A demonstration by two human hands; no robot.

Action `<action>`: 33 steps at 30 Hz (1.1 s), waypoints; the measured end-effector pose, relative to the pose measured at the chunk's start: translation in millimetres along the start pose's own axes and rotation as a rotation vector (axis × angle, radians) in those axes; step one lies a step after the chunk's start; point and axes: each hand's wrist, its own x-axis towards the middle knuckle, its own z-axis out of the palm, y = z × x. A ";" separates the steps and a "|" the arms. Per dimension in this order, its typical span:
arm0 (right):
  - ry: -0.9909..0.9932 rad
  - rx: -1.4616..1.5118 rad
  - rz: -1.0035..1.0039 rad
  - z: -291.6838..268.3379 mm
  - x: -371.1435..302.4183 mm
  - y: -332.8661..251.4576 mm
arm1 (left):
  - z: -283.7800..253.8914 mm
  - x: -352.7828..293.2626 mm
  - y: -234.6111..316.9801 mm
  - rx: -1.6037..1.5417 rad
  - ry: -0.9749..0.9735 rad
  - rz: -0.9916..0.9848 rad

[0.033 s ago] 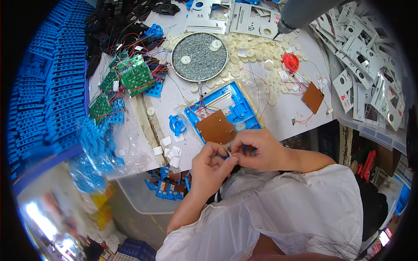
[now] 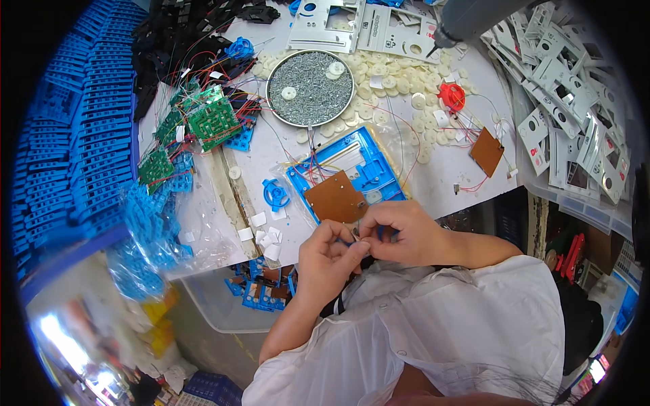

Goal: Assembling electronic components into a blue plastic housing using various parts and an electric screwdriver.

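My left hand (image 2: 330, 260) and my right hand (image 2: 405, 235) meet at the near edge of the table, thumbs and fingers pinched together. Something small sits between the fingertips, too hidden to name. Just beyond them a brown circuit board (image 2: 335, 197) lies tilted, plain side up, over the near left part of a blue plastic housing (image 2: 374, 167). Red, yellow and dark wires run from under the board. A blue ring-shaped part (image 2: 275, 195) rests left of the housing, with white paper pieces (image 2: 270, 241) nearer to me.
Behind the housing stands a round tray of screws (image 2: 308, 91) amid off-white plastic discs (image 2: 399, 74). Green circuit boards (image 2: 211, 120) and stacked blue housings (image 2: 101, 135) are at left. Silvery panels (image 2: 575, 101) fill a bin at right. A grey screwdriver (image 2: 467, 24) hangs overhead.
The overhead screwdriver's tip has shifted slightly to the right and up. My fingers have moved only a little, still pinched at the same spot.
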 end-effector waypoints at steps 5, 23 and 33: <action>-0.012 -0.062 0.015 -6.1 0.1 -6.6 | -8.1 4.5 -3.7 -0.098 -0.057 -0.031; 0.005 -0.515 -0.240 -15.7 -2.8 -2.6 | -11.4 -0.5 7.2 0.777 0.108 0.423; 0.072 -0.543 -0.356 -1.5 0.1 -1.2 | -17.7 6.6 -3.5 0.859 0.113 0.673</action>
